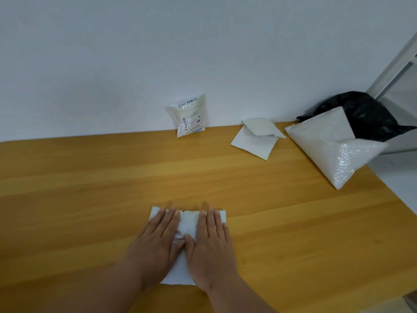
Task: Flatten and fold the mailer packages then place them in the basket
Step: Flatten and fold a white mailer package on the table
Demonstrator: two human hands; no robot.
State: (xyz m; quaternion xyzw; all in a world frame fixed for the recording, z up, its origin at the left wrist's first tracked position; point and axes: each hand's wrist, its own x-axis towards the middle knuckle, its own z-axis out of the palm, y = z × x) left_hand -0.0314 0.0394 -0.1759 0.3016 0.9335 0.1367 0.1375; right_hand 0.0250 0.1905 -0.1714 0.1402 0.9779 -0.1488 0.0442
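Note:
A white mailer [188, 224] lies flat on the wooden table [90, 188] near its front edge. Both palms press down on it side by side with straight fingers: my left hand [158, 242] covers its left half, my right hand [211, 245] its right half. Much of the mailer is hidden under them. Three more mailers sit farther back: a clear one with a label [188, 115] leaning on the wall, a flat white one with a lifted flap [255, 138], and a large white bubble mailer [331, 145] hanging over the right edge.
A bin lined with a black bag [361, 114] stands past the table's right rear corner, partly behind the large mailer. A white wall [112, 64] runs along the table's far edge. A window frame [397, 64] shows at the upper right.

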